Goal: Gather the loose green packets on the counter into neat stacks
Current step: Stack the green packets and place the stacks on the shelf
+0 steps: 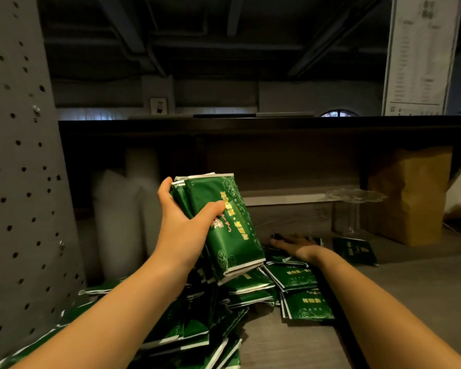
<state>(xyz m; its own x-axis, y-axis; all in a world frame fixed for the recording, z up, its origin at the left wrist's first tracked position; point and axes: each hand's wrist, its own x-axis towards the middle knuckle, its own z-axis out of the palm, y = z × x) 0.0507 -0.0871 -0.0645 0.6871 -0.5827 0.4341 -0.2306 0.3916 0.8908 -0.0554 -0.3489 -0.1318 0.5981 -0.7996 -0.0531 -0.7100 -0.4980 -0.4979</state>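
The left hand is gripping a held stack of green packets, thumb pressing across the printed front and fingers wrapping round the back edge. The bundle is hanging tilted in the air above the heap, its lower end pointing down toward the counter. The packet edges in it are lining up fairly evenly, though a few top corners are sticking out.

The right hand is reaching farther back, lying palm down with fingers stretched out over a few packets at the rear of the spread. The light there is dim, so it seems to be resting flat on them rather than grasping, but the fingertips are hard to make out.

Loose packets are sprawling in an untidy heap across the near left of the counter, overlapping at all angles. A lone packet is lying apart to the right, near a clear glass stand and a brown paper bag under the shelf. A grey pegboard is standing at the left.
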